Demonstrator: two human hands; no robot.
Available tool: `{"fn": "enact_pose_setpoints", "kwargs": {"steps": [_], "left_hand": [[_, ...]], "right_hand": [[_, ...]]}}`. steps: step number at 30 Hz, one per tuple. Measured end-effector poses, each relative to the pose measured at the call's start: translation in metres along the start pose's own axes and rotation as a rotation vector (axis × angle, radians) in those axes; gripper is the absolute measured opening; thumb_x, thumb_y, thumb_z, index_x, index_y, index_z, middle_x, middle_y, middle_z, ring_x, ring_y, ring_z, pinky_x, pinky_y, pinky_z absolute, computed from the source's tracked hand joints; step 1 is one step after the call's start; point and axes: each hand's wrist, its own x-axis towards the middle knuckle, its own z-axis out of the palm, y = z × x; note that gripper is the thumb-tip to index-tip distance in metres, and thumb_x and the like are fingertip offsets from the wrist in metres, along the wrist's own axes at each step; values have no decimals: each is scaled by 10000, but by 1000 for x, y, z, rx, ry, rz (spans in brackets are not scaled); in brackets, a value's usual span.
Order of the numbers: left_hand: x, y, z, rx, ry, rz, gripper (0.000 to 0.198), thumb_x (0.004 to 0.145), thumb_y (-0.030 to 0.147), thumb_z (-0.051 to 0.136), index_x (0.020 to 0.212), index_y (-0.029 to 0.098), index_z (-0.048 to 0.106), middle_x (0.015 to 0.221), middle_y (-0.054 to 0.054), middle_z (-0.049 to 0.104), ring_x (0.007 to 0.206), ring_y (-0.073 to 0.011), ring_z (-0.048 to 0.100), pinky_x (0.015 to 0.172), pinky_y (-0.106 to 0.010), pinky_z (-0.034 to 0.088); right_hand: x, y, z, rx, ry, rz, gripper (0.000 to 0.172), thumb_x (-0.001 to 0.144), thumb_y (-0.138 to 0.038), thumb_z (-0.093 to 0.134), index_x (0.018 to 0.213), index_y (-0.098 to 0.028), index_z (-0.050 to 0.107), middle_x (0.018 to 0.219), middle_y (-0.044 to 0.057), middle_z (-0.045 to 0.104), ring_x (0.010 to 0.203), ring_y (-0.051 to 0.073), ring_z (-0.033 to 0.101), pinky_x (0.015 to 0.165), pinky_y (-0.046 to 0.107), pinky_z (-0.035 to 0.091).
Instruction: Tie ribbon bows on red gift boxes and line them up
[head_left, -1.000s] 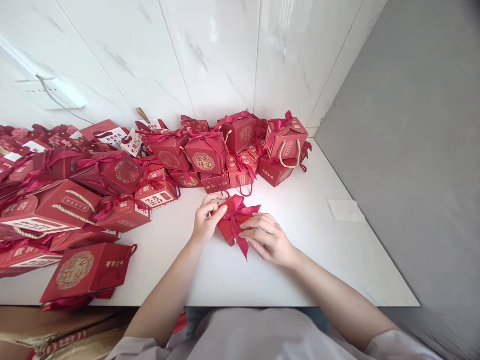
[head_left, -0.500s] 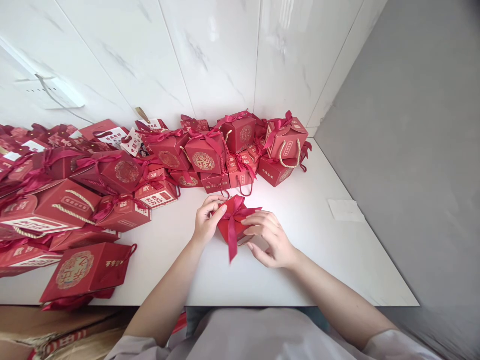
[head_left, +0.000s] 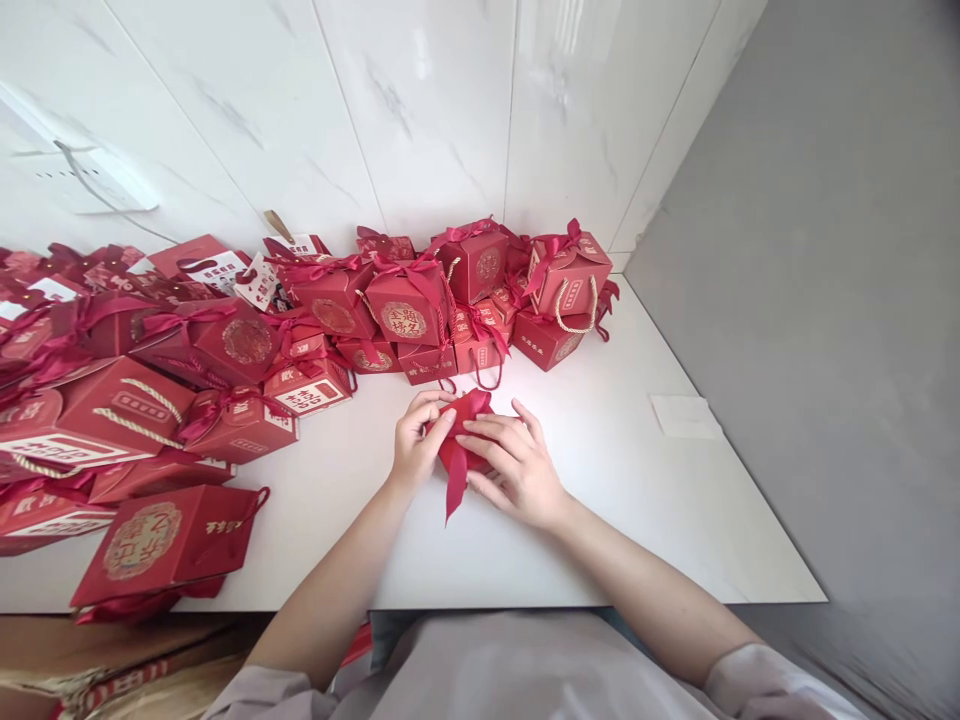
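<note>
Hands (head_left: 519, 468) touch an angular box (head_left: 475, 461), probably card, with satiny ribbon (head_left: 455, 488).

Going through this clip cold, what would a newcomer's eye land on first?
Most likely the heap of red gift boxes, many ribbon-tied, filling the left of the white table and running along the wall. Next, probably the small red box near the picture's middle, its ribbon trailing toward the wearer, between the left hand and right hand.

The held box (head_left: 448, 453) is red, its ribbon (head_left: 456, 486) crimson. A carton (head_left: 196, 535) at the white table's (head_left: 637, 490) front edge is gold-patterned.
</note>
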Motion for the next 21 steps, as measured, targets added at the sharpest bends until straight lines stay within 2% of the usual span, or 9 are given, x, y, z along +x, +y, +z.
{"fn": "enact_pose_setpoints", "kwargs": {"steps": [3, 7, 11, 16, 19, 21], "left_hand": [[-1, 2, 3, 34, 17, 26, 403, 922, 297, 586, 599, 191, 370, 1018, -65, 651, 1007, -212, 629, 905, -371, 469], [-2, 2, 6, 57, 70, 30, 405, 919, 306, 590, 598, 194, 370, 994, -65, 660, 979, -213, 636, 900, -381, 478], [-3, 4, 10, 79, 109, 20, 419, 915, 335, 594, 590, 197, 368, 961, -64, 660, 950, -213, 639, 891, -384, 493], [-3, 5, 10, 75, 102, 17, 417, 915, 337, 595, 594, 197, 369, 966, -66, 660, 949, -210, 640, 888, -381, 494], [-3, 4, 9, 69, 95, 17, 414, 915, 338, 595, 595, 197, 374, 969, -65, 657, 957, -210, 640, 889, -377, 495], [-3, 4, 9, 68, 94, 19, 406, 920, 328, 587, 599, 196, 377, 968, -63, 656, 965, -207, 641, 888, -372, 496]], "right_hand": [[-2, 0, 3, 9, 66, 14, 226, 946, -238, 599, 1165, -260, 653, 1132, 38, 751, 1111, 215, 662, 1178, 501, 284], [-4, 4, 6, 97, 117, 16, 262, 937, -128, 572, 1154, -263, 626, 1054, 15, 777, 1101, 211, 678, 1133, 495, 345], [-5, 5, 6, 140, 132, 41, 253, 933, -126, 579, 1142, -265, 606, 987, 13, 778, 1058, 208, 693, 1121, 492, 357], [-5, 2, 1, 143, 94, 20, 184, 883, -148, 586, 1032, -256, 599, 874, 14, 726, 893, 195, 686, 1083, 493, 395], [-4, 1, 0, 128, 105, 12, 189, 853, -182, 605, 1028, -248, 580, 906, 30, 697, 899, 205, 660, 1060, 500, 410], [-2, 0, 2, 100, 98, 59, 240, 855, -246, 634, 1086, -245, 570, 978, 52, 689, 958, 227, 644, 1058, 514, 404]]}}
